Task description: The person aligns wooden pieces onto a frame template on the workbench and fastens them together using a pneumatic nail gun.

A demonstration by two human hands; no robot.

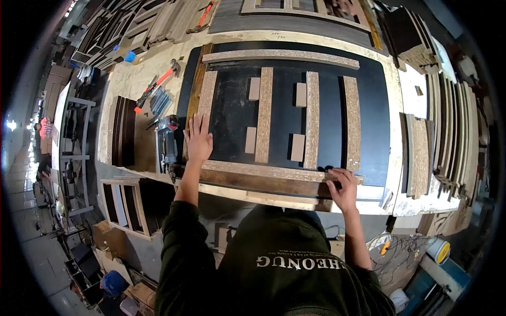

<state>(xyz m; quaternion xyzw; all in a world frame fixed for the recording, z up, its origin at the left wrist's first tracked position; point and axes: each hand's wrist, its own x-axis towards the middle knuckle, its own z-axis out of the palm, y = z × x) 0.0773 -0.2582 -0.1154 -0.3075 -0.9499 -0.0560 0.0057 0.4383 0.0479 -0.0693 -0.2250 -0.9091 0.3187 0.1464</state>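
Observation:
My left hand (pixel 198 139) lies flat with its fingers stretched over the near end of the left particleboard strip (pixel 208 94) and the brown wooden guide bar (pixel 196 87) beside it. With fingers curled over the top and the thumb in front, my right hand (pixel 344 189) grips the right end of the front particleboard strip (pixel 263 170). Between front strip and back strip (pixel 279 55), several upright strips (pixel 312 118) stand on the black board (pixel 232 105). Small blocks (pixel 297 147) sit beside two of them. A front wooden bar (pixel 263 180) runs along the near edge.
Left of the board lie a cordless drill (pixel 168 142), a hammer (pixel 171 69) and dark strips (pixel 123 131). Stacked boards (pixel 419 152) stand at the right. Across the bench are another frame (pixel 305 13), where part of another person's hand shows, and a second hammer (pixel 204 17).

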